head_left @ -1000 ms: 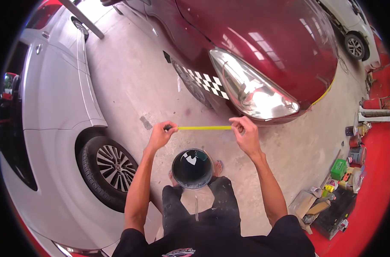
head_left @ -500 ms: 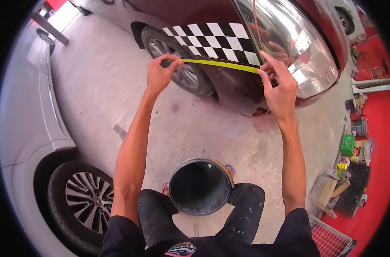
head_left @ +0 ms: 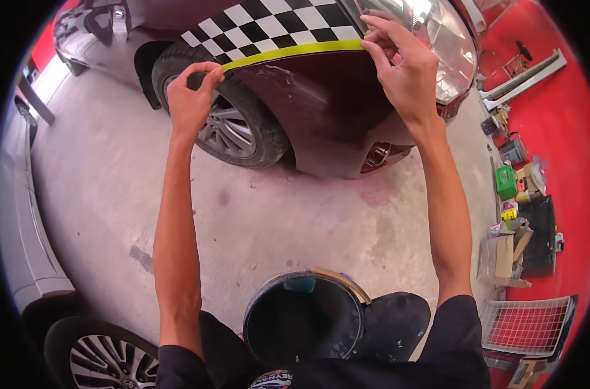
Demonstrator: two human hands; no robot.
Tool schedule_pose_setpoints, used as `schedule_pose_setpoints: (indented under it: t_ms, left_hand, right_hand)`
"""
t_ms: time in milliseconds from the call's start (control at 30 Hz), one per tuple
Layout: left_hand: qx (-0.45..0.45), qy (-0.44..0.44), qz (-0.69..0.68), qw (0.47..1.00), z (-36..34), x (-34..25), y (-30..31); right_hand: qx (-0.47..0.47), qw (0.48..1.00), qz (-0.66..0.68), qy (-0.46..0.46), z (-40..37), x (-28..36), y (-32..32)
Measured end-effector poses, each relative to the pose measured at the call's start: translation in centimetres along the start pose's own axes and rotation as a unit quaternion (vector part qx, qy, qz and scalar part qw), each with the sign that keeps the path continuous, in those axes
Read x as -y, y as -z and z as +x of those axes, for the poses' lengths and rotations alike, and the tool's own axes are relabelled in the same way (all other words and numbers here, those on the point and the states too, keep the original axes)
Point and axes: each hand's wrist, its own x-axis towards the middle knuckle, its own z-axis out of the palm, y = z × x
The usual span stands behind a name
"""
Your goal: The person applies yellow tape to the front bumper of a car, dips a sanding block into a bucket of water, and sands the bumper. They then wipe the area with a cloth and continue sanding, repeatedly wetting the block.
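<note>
A yellow-green strip of tape (head_left: 291, 51) is stretched between my two hands, along the lower edge of a black-and-white checkered decal (head_left: 272, 27). The decal covers part of a maroon car's front bumper and fender (head_left: 327, 97). My left hand (head_left: 190, 100) pinches the strip's left end between thumb and forefinger, near the wheel arch. At the other end, my right hand (head_left: 405, 74) has thumb and fingers closed on the strip, beside the headlight (head_left: 447, 61).
Below the bumper, a black bucket (head_left: 248, 324) stands between my legs. The maroon car's front wheel (head_left: 230, 133) is ahead. A silver car (head_left: 23, 220) flanks me on the left. Boxes, a green container (head_left: 505, 183) and a white wire rack (head_left: 525, 327) line the red right side.
My view has shifted closer to the maroon car and turned. The strip, which hung a little below the decal's edge, now lies up along it. Both hands keep their pinch.
</note>
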Motion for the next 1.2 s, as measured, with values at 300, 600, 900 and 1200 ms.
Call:
schedule_pose_setpoints:
  t_ms: [300,600,900,1200]
  left_hand:
    - [-0.007,-0.022,-0.022,0.999,0.1,1.3,-0.5]
    - [-0.012,-0.056,0.004,0.998,0.8,1.9,-0.6]
    - [-0.032,-0.044,-0.007,0.998,1.0,2.9,-1.4]
    - [-0.002,-0.037,-0.005,0.999,0.9,2.3,-1.0]
  right_hand:
    - [0.015,0.999,-0.023,0.024,0.2,-0.3,0.3]
    - [0.013,0.997,-0.055,0.060,0.4,-0.4,0.0]
    - [0.011,0.997,-0.061,0.046,0.4,0.3,-0.3]
    - [0.002,0.998,-0.047,0.046,0.7,-0.3,0.0]
